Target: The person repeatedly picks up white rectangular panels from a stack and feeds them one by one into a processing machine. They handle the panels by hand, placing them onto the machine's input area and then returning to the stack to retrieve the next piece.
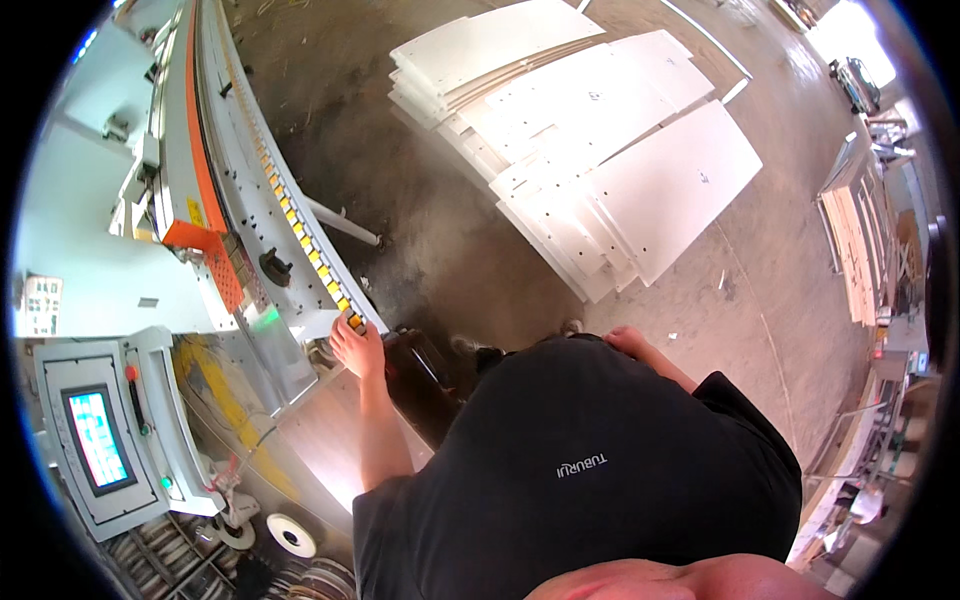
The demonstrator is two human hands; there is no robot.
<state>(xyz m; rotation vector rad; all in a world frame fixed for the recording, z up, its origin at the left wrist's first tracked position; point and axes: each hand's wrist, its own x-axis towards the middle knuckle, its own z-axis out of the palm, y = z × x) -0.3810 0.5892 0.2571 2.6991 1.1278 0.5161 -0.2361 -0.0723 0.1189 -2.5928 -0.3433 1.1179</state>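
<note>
On the machine's [250, 190] end rests the left hand [357, 347], fingers curled on its edge. Right hand [628, 342] is mostly hidden; fingers can't be told.

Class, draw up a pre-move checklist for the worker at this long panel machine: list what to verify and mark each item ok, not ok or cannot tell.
1. Left hand rests on the end of the conveyor track: ok.
2. Right hand empty: cannot tell, mostly hidden behind the torso.
3. Panel loaded on the track: not ok, none visible.
4. White panels stacked on the floor nearby: ok.
5. Control screen lit: ok.
</note>
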